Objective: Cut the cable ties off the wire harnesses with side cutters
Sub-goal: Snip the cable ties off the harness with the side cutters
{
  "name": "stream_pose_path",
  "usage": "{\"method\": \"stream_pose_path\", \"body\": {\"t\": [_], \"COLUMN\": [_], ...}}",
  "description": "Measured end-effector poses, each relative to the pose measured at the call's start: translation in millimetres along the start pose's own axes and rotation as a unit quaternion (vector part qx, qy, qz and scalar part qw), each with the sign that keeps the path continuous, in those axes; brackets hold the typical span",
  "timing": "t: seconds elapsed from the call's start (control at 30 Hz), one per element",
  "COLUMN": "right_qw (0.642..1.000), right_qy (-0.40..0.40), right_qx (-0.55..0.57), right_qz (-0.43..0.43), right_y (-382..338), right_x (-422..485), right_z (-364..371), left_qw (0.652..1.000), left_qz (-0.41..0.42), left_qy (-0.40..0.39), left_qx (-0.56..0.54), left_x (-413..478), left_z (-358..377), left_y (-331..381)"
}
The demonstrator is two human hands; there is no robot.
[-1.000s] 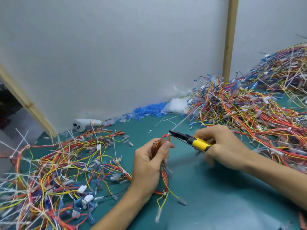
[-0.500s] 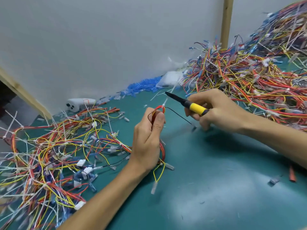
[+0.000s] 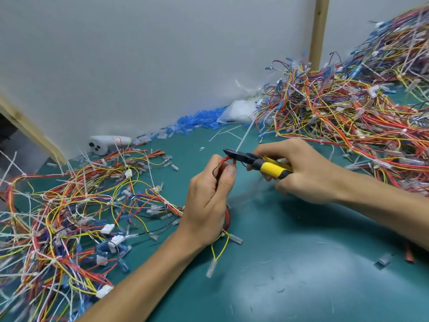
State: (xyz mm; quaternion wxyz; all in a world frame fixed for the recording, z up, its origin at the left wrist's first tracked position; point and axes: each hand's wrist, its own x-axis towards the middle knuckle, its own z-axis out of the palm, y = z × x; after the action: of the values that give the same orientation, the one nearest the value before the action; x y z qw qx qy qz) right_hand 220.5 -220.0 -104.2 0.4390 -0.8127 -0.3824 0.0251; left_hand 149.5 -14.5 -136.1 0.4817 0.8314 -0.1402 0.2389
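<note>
cutters point(image 3: 255, 160) in your right hand point(image 3: 306, 173), fingers curled round the yellow grips, point left at the harness loop point(image 3: 226, 161) pinched in your left hand point(image 3: 209, 198) just beside their tips, the cable tie point(image 3: 243, 135) slanting up and away to the right.

Nothing I can read here: no text, label, brand or number. Dark mark on white bag point(image 3: 240, 110) by wall, too blurred to make out.
</note>
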Motion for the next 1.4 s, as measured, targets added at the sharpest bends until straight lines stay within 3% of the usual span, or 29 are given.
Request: {"method": "stream_pose_path", "body": {"t": [0.37,1.4], "right_qw": [0.992,0.993], "right_qy": [-0.008,-0.007], "right_qx": [-0.115,-0.111], "right_qz": [-0.052,-0.036], "right_y": [-2.1,-9.1], "right_x": [-0.6,-1.8], "right_z": [-6.2,3.8], "left_qw": [0.999,0.999], "left_qz": [0.019,0.031], "left_qy": [-0.001,0.013], "left_qx": [0.033,0.032], "left_x": [-3.5,-4.3], "left_z": [-1.1,0.3], "left_y": [7.2,8.8]}}
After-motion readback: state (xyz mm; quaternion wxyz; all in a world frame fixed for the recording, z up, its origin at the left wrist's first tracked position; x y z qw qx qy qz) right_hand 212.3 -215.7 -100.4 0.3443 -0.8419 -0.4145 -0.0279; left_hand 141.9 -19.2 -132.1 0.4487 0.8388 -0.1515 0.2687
